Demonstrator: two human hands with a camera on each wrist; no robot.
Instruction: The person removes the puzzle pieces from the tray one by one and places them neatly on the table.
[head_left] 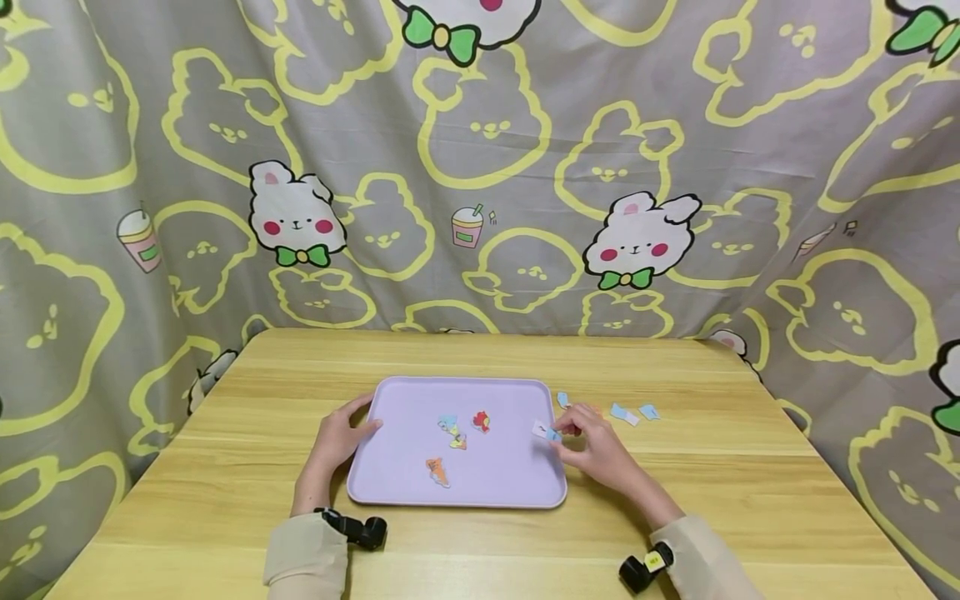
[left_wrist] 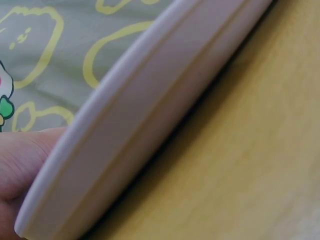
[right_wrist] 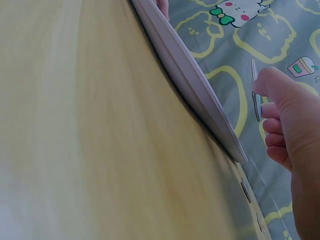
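A lavender tray [head_left: 405, 400] lies on the table, and my left hand [head_left: 339, 435] holds its left edge with the thumb over the rim. In the left wrist view the tray's side [left_wrist: 140, 115] hides most of that hand. Above the tray's right edge, my right hand [head_left: 603, 452] pinches a flat blue-and-white puzzle piece [head_left: 540, 429] with a dark mark. The right wrist view shows this piece [right_wrist: 255, 92] edge-on between thumb and fingers. Inside the tray are a red piece [head_left: 482, 422], an orange piece [head_left: 437, 472] and a blue-and-yellow cluster [head_left: 453, 430].
Several blue pieces lie on the table right of the tray, among them a blue-and-white one [head_left: 624, 413] and a blue one [head_left: 649, 412]. An orange piece is partly hidden behind the right hand. A patterned curtain [head_left: 450, 292] surrounds the wooden table [head_left: 480, 550].
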